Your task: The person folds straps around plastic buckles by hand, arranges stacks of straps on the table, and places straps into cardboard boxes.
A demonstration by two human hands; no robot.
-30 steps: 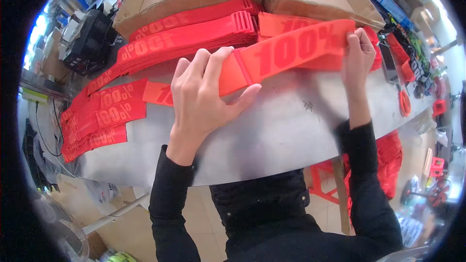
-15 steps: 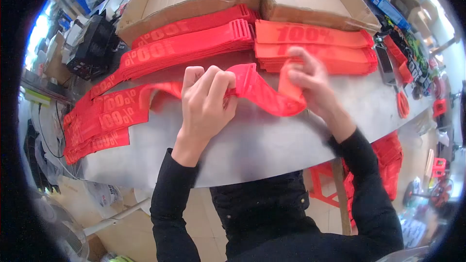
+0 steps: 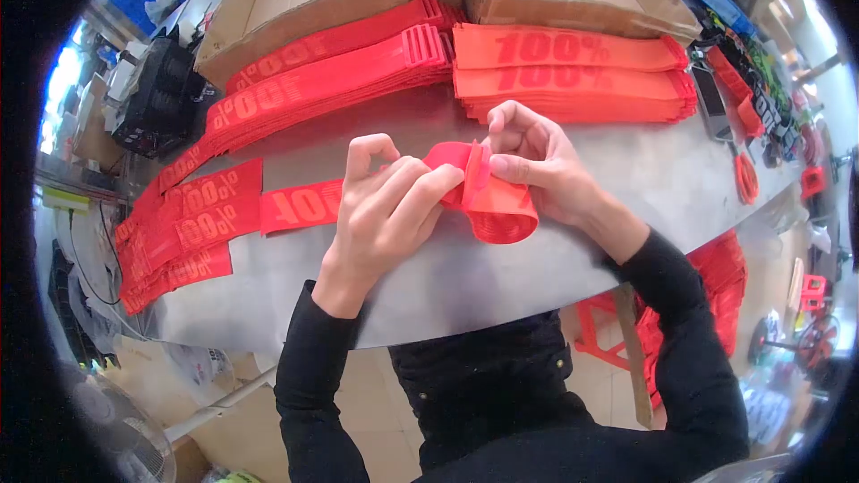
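Observation:
A red printed strap (image 3: 503, 224) runs between both hands, its right part bent into a loop that hangs over the metal table (image 3: 429, 291). My left hand (image 3: 386, 215) is closed on the strap beside a red plastic slider buckle (image 3: 476, 177). My right hand (image 3: 557, 170) pinches the strap's orange-red end against that buckle between thumb and fingers. Whether the end passes through the buckle is hidden by the fingers. Left of my left hand, the strap's tail (image 3: 300, 206) lies on the table, lettering showing, close to a spread of loose straps (image 3: 192, 224).
Behind my hands lie a stack of red straps with buckles (image 3: 331, 80) and a stack of orange-red straps (image 3: 573, 85) marked 100%. Two cardboard boxes (image 3: 573, 9) stand at the back. A phone (image 3: 711, 103) and orange-handled scissors (image 3: 744, 177) lie at right.
My right hand has moved left to the buckle, bringing the strap's end with it. The wavy length has become a tight loop, and the tail at left lies flatter.

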